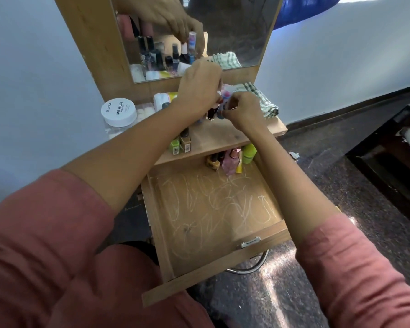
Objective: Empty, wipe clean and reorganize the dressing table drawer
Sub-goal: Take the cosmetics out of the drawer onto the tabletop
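1. Head view looks down on the dressing table (pixel 223 137). Its drawer (pixel 213 221) is pulled fully out below the front edge, with the metal handle (pixel 250 241) on the near panel.
2. Pale scribbles cover the drawer floor, and most of it is open. Only the back edge holds things: a brown bottle (pixel 212 162), a pink bottle (pixel 231 162) and a green tube (pixel 249 153).
3. Left hand (pixel 199 88) is over the middle of the tabletop, fingers curled down around a dark bottle (pixel 212 113).
4. Right hand (pixel 243 110) is just beside it, fingertips pinching a pink-and-blue patterned bottle (pixel 223 100).
5. Bare wood lies free from the hands to the tabletop's front right corner.
6. Small green and brown boxes (pixel 180 144) stand at the front edge, partly under the left forearm.
7. A checked cloth (pixel 260 98) lies at the back right, below the mirror (pixel 223 31).
8. At the left edge, a jar (pixel 118 112) has a white lid reading "zudio NAIL POLISH"; the smaller print is unreadable.
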